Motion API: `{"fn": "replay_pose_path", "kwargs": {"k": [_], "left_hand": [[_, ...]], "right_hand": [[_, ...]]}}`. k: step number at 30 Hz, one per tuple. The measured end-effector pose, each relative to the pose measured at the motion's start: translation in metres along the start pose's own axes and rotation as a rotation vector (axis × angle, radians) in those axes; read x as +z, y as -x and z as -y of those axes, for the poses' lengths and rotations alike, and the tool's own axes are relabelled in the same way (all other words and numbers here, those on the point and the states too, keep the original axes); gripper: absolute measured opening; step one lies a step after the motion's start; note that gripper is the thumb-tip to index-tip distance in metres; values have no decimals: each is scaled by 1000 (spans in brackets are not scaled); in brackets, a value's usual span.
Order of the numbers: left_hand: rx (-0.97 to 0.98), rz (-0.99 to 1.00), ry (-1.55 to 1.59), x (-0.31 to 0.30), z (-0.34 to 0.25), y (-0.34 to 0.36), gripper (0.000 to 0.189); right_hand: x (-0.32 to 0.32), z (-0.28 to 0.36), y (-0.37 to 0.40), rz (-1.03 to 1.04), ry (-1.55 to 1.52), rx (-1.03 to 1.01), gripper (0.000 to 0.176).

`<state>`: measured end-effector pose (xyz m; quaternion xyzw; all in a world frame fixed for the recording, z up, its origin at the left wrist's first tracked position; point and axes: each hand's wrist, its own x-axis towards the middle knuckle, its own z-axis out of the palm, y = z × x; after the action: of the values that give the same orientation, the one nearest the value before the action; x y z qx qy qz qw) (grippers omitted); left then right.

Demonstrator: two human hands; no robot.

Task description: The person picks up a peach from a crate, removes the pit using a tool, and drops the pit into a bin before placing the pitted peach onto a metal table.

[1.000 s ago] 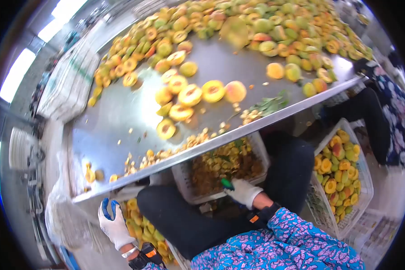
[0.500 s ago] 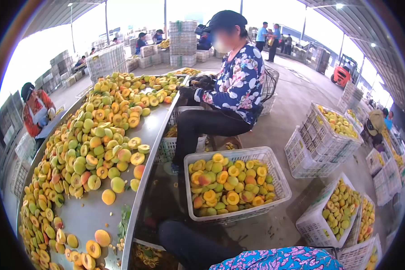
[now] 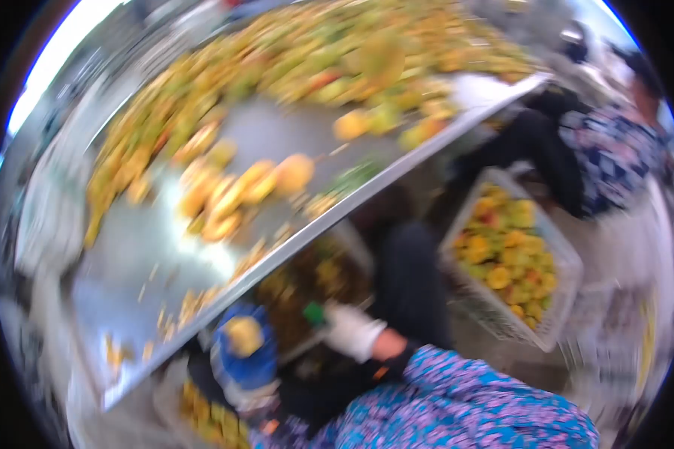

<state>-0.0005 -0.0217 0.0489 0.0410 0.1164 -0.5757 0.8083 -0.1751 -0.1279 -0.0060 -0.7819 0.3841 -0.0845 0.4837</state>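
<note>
Across the far side spreads a metal table. Near its edge, the left hand, left of the right hand, cradles a yellow fruit piece, long axis lost to blur; the right curls round a green object jutting left towards that fruit.

Left hand's yellowish piece and right hand's green object, blurred beyond recognition

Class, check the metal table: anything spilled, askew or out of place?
Two oddities: a green sprig lies by the near edge of the metal table, odd beside the fruit, and pale scraps are strewn along that edge, as if spilled. Blur may hide damage.
</note>
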Motion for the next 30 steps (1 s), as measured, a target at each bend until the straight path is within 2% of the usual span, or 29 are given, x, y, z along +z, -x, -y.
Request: {"fn": "replay_pose_path", "kwargs": {"k": [1, 2, 4, 7, 10, 17, 23, 27, 30], "left_hand": [[91, -153, -371, 1, 12, 2, 49], [84, -204, -245, -7, 15, 7, 55], [204, -312, -308, -20, 26, 15, 54], [214, -246, -252, -29, 28, 13, 46], [275, -231, -397, -29, 31, 14, 43], [357, -180, -529, -23, 40, 19, 41], [285, -376, -501, -32, 37, 16, 40], [324, -542, -652, -30, 40, 15, 42], [252, -486, -633, -51, 31, 16, 41]], "right_hand": [[-9, 9, 4, -25, -15, 22, 29], [-10, 16, 7, -8, -112, 48, 28], [-20, 44, 19, 198, -522, 242, 26], [-24, 67, 31, 292, -358, 112, 24], [-7, 70, 35, 306, -135, -16, 29], [6, 59, 36, 315, -61, -86, 33], [18, 55, 39, 384, 26, -31, 32], [25, 54, 40, 418, -21, -5, 30], [39, 37, 41, 396, -183, -103, 27]]}}
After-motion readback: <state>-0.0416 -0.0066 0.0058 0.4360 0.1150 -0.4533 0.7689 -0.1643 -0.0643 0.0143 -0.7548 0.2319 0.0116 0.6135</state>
